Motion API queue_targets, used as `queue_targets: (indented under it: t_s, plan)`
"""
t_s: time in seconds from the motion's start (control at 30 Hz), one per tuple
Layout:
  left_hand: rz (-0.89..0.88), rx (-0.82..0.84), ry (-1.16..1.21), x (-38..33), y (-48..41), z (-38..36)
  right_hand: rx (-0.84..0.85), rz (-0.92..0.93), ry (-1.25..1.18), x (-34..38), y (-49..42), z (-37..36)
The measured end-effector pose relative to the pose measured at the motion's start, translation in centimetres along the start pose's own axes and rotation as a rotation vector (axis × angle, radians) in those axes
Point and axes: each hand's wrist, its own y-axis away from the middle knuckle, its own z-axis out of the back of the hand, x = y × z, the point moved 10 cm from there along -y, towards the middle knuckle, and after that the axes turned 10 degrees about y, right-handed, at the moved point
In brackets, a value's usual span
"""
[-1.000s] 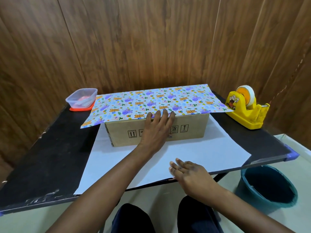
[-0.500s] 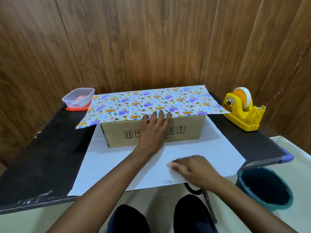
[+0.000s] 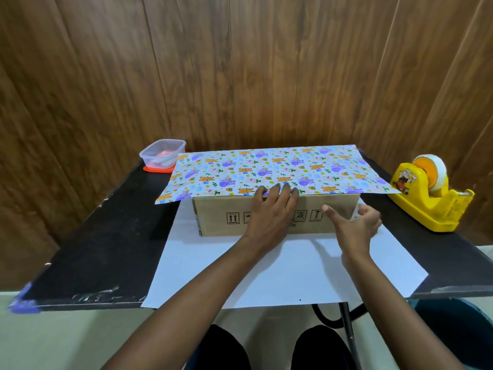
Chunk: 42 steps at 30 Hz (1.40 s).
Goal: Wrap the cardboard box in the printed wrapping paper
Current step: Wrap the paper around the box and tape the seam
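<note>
Your left hand [image 3: 272, 212] lies flat against the front face of the cardboard box [image 3: 213, 209], fingers straight and close together, their tips pressing the edge of the printed wrapping paper [image 3: 280, 169] down at the box's top front edge; your right hand [image 3: 357, 225] is at the box's right front corner, thumb stuck out to the left, fingers loosely bent beside a bit of white paper, and I cannot tell whether they hold it; the box sits on the surface [image 3: 93, 249], nearer the far edge, on the paper's white underside, which runs out past the near edge, while the patterned side covers the box top and overhangs both ends; at the far left corner a clear plastic tub [image 3: 162, 153] stands on an orange lid [image 3: 157, 169], with something pink and white inside, too blurred to name; a yellow tape dispenser [image 3: 432, 204] with its roll sits at the right edge; below the near right corner stands a teal bin [image 3: 453, 324], its inside dark.
</note>
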Motion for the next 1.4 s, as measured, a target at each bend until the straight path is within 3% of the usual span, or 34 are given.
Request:
queue_targets:
  t_s: [0.13,0.23,0.63,0.73,0.8,1.0,1.1,1.17,1.23,1.33,1.4]
  plan:
    - [-0.013,-0.017,0.006,0.1,0.1,0.2,0.232,-0.049,-0.16,-1.5,-0.8,-2.4]
    - [0.003,-0.034,0.036,0.4,0.0,0.4,0.296,-0.001,-0.153,-1.4,-1.1,-2.8]
    - [-0.001,-0.068,0.094,0.6,-0.3,0.7,0.222,0.152,0.201,-0.7,-1.9,-0.6]
    - [0.01,-0.032,0.102,0.6,-0.4,0.6,0.206,0.169,0.218,-0.7,-1.8,-0.1]
    - [0.014,-0.018,0.096,0.5,-0.4,0.6,0.281,0.172,0.133,-0.2,-1.5,-0.6]
    - [0.021,0.015,0.071,0.1,-0.5,0.6,0.303,-0.144,-0.288,1.0,-2.3,-2.0]
    - [-0.017,0.002,0.122,0.2,-1.3,1.6,0.263,-0.223,-0.31,0.4,-2.8,-2.4]
    - [-0.002,0.083,0.272,1.1,-3.2,2.2,0.253,-0.244,-0.321,0.1,-3.1,-2.6]
    - [0.095,0.295,0.445,2.9,-5.6,0.0,0.239,-0.261,-0.332,-0.1,-3.3,-2.7]
    - [0.016,0.665,0.423,2.4,-8.2,-5.5,0.233,-0.281,-0.343,-0.5,-3.7,-3.1]
    - [0.034,0.82,0.456,1.4,-9.5,-8.7,0.234,-0.279,-0.344,-0.7,-4.0,-3.2]
